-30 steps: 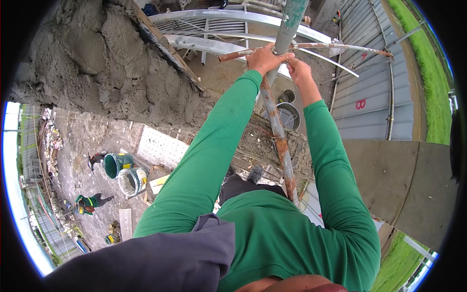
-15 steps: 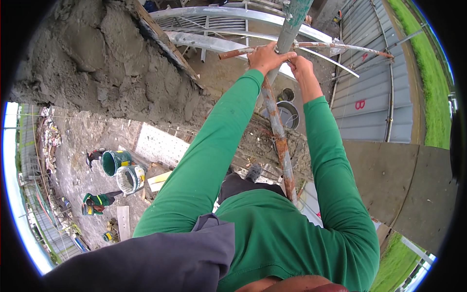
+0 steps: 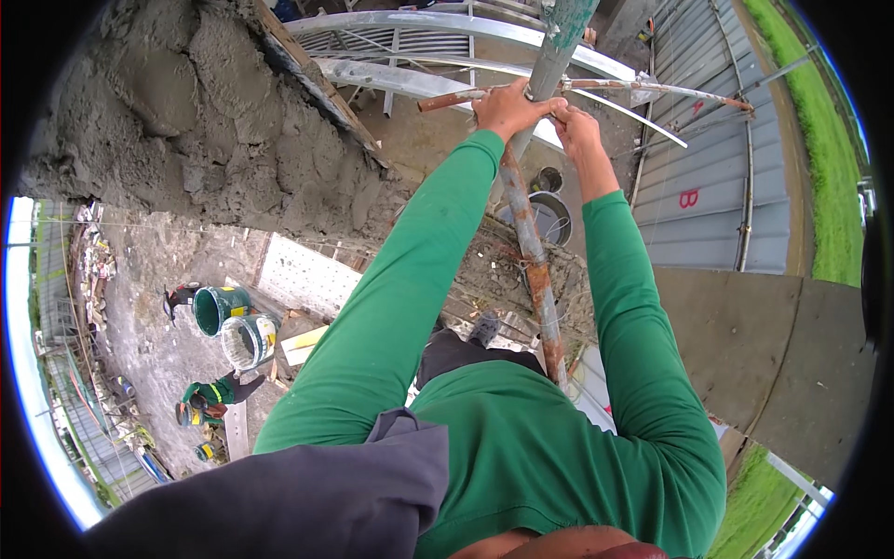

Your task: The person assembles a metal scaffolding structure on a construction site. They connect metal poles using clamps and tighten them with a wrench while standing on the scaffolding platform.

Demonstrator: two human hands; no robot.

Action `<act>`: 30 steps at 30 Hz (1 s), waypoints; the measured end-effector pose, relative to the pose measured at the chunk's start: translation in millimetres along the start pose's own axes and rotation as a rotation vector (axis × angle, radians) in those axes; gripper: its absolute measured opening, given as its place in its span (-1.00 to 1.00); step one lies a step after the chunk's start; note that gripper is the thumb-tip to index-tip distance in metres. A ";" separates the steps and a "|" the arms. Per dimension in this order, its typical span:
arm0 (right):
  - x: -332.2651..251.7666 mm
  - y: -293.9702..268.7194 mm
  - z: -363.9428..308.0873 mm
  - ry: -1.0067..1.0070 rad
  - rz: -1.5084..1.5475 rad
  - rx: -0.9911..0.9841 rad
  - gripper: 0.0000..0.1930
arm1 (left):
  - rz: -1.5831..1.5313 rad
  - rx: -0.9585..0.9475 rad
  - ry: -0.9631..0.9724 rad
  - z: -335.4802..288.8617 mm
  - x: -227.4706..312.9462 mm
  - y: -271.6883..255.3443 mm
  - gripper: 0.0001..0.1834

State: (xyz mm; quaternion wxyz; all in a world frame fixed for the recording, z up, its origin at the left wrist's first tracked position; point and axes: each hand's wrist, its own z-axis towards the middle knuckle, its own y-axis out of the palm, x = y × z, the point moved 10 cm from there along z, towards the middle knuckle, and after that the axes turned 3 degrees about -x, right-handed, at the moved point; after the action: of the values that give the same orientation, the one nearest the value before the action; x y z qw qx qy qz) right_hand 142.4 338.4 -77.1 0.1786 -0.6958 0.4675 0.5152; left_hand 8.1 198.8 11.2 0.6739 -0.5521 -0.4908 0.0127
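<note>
Far below at the left, on the dusty ground [image 3: 158, 345], a green bucket [image 3: 220, 308] stands just beside a pale bucket [image 3: 248, 341], with a person in green [image 3: 212, 395] crouched near them. Above them rises a rough grey mortar wall [image 3: 186, 130]. To its right the left hand [image 3: 506, 106] comes up on a green sleeve [image 3: 400, 298], its fingers [image 3: 535, 104] wrapped tight around an upright grey pole [image 3: 555, 47] where a rusty thin bar [image 3: 447, 100] crosses it. A rusty vertical pipe [image 3: 533, 261] runs down from that spot between the two arms. Just beside, touching the left hand, the right hand [image 3: 577, 126] has its fingers curled closed against the same pole. At the far right are corrugated metal sheets [image 3: 698, 196] and grass [image 3: 819, 140].
</note>
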 end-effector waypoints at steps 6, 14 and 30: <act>3.5 3.0 -7.6 -0.017 0.021 0.015 -0.80 | 0.007 -0.019 -0.005 -0.4 -3.0 1.3 0.24; 1.0 3.5 -10.3 -0.062 0.088 0.029 -0.78 | 0.002 -0.025 0.003 0.4 -0.9 2.3 0.18; 23.6 -4.6 9.8 -0.094 0.276 -0.188 -0.86 | 0.013 -0.048 -0.035 -7.6 6.4 -2.3 0.25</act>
State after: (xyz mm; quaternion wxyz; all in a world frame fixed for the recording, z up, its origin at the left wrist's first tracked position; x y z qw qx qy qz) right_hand 141.7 336.9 -103.0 0.0619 -0.6140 0.4994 0.6081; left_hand 15.3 195.9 17.8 0.6516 -0.5709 -0.4993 0.0151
